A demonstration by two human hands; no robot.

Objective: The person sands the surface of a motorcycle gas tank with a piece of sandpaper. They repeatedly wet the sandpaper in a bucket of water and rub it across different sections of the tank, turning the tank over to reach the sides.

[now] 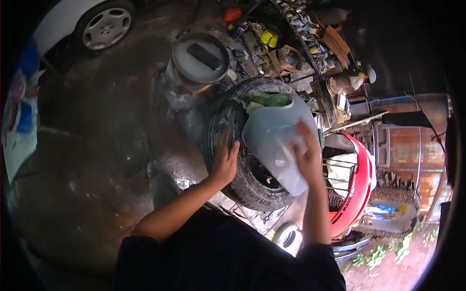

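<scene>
A smooth, pale grey curved shell [274,133] lies on top of a dusty black tyre [224,125]. Its kind is unclear; it narrows toward me, and a green cloth [268,99] shows at its far end. My left hand [224,162] is at the shell's left, over the tyre, with its thumb and fingers apart and nothing held. At the right edge of the shell is my right hand [307,154], fingers spread and slightly blurred. Whether either hand touches the shell, I cannot tell.
Beyond the tyre stands a bucket [179,60] with greyish liquid and a dark block [205,56] at its top. Cluttered tools and containers [262,48] lie at the far right. A red curved panel [358,186] is to the right. A white car [63,22] stands far left.
</scene>
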